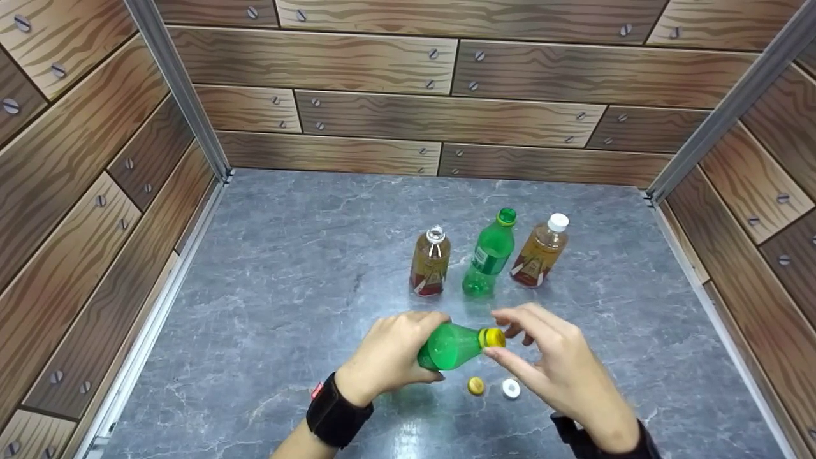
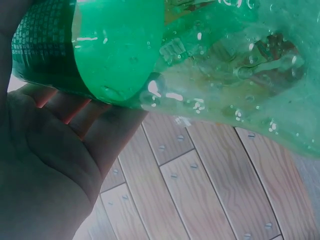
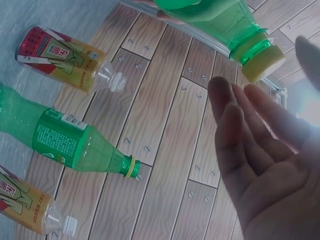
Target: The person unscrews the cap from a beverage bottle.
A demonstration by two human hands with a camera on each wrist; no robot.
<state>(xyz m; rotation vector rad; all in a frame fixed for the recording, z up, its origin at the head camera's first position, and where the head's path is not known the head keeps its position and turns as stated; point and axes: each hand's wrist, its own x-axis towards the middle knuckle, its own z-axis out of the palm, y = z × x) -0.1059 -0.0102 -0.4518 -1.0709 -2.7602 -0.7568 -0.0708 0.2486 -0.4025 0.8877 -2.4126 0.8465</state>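
Note:
My left hand [image 1: 395,349] grips a green plastic bottle [image 1: 454,347] around its body. The bottle is tilted over, its neck pointing right, with a yellow cap [image 1: 493,338] on it. In the left wrist view, the fingers [image 2: 107,132] lie along the underside of the bottle [image 2: 115,50], and liquid shows inside. My right hand [image 1: 548,350] is beside the yellow cap, thumb and fingers spread apart around it. The right wrist view shows a gap between the fingers [image 3: 227,100] and the cap [image 3: 264,64]; nothing is held there.
Behind the hands stand an uncapped amber drink bottle [image 1: 430,262], an uncapped green bottle [image 1: 491,252] and a white-capped amber bottle [image 1: 540,252]. A loose yellow cap [image 1: 475,386] and a white cap [image 1: 510,388] lie on the grey tabletop [image 1: 274,306]. Wood-patterned panels [image 1: 370,64] enclose the table.

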